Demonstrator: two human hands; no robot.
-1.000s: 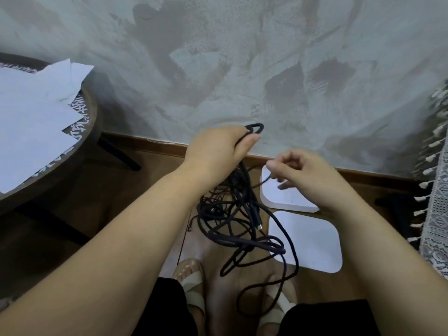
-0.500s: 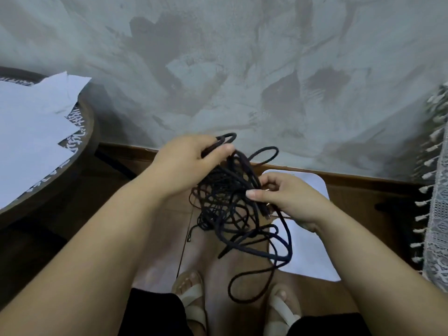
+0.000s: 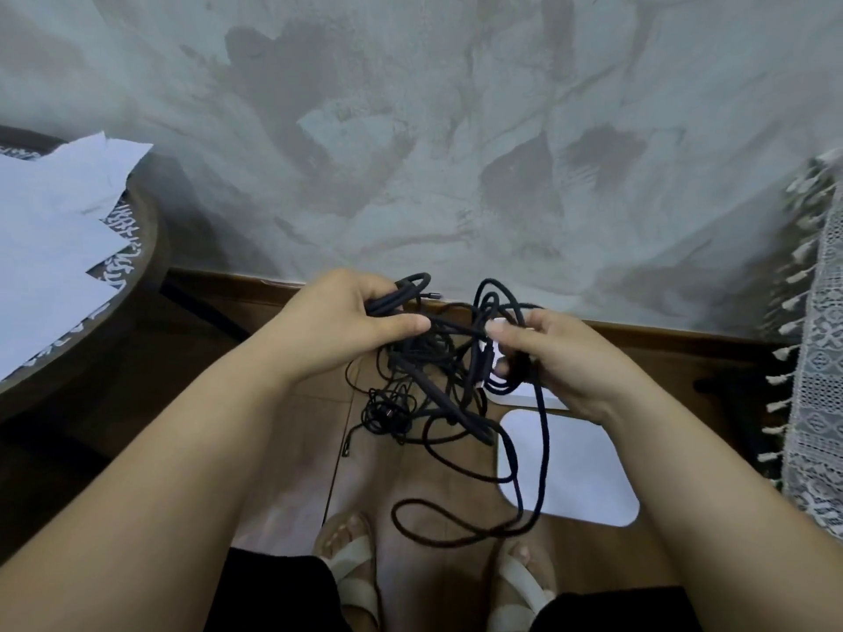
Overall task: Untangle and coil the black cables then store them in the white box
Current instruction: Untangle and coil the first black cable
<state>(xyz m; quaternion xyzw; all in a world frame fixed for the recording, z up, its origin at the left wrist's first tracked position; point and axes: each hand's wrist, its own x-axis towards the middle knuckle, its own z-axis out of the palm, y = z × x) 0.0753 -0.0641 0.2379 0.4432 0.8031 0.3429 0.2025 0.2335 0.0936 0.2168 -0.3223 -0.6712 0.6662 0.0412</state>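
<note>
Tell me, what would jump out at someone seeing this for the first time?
A knot of black cables hangs mid-frame between two bare hands: the left hand grips a bunch of strands, the right hand pinches others. One long loop dangles toward sandalled feet, and a white box lies on the wooden floor below the right hand. White papers cover a round table at far left.

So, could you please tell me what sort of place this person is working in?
Probably a room in a home: a wooden floor under a grey plastered wall, a round table holding papers, and a fringed lace cloth.
</note>
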